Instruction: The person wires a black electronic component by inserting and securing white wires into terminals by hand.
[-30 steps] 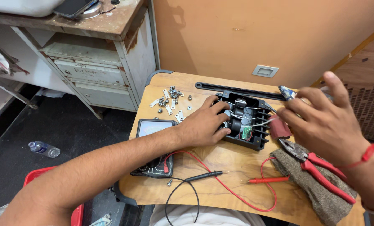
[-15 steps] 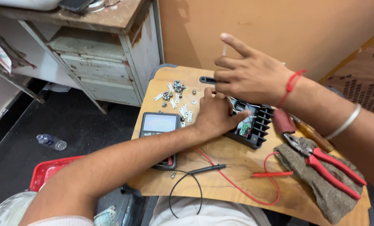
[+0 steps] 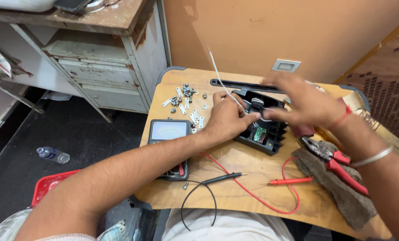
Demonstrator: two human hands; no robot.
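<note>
On the left part of the wooden desk (image 3: 235,196) lies a multimeter (image 3: 168,134), with small metal parts (image 3: 186,100) behind it. Your left hand (image 3: 228,118) holds a thin white wire (image 3: 222,80) against the black device (image 3: 262,125). Your right hand (image 3: 302,102) is blurred above the device; its grip I cannot tell. Red-handled pliers (image 3: 338,163) lie on a cloth (image 3: 342,192) at the right.

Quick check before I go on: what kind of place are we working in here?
Likely a small electronics repair bench: a multimeter with probes, pliers on a cloth, loose screws, and both hands on an opened black unit.
</note>
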